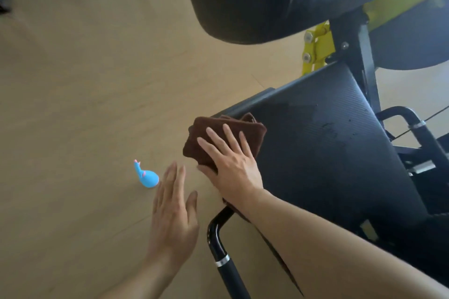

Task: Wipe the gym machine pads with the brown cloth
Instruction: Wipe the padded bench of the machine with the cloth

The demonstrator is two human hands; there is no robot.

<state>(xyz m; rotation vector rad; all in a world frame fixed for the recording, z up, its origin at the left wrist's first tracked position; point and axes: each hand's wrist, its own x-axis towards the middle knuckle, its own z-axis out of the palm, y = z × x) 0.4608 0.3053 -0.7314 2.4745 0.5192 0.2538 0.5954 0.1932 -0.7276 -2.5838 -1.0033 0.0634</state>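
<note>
The right hand lies flat on the brown cloth, its fingers straight and spread, pressing the folded cloth down onto the left edge of the seat pad. The thumb runs along the cloth's near-left side. Part of the cloth hangs over the pad's left edge, and a strip of it shows under the forearm nearer the camera.

The seat pad is black with a fine ribbed surface and slopes across the right half of the view. A darker wet-looking patch and some small dark specks show on it to the right of the cloth.

The left hand hovers over the floor just left of the pad, fingers straight and close together, holding nothing and touching nothing.

Above and farther away hangs a big round roller pad, also black, with yellow frame parts and bolts beside it. A curved black handle with a silver ring stands near the bottom, between the two forearms.

On the tan floor, left of the left hand, sits a small blue toy with pink marks.
</note>
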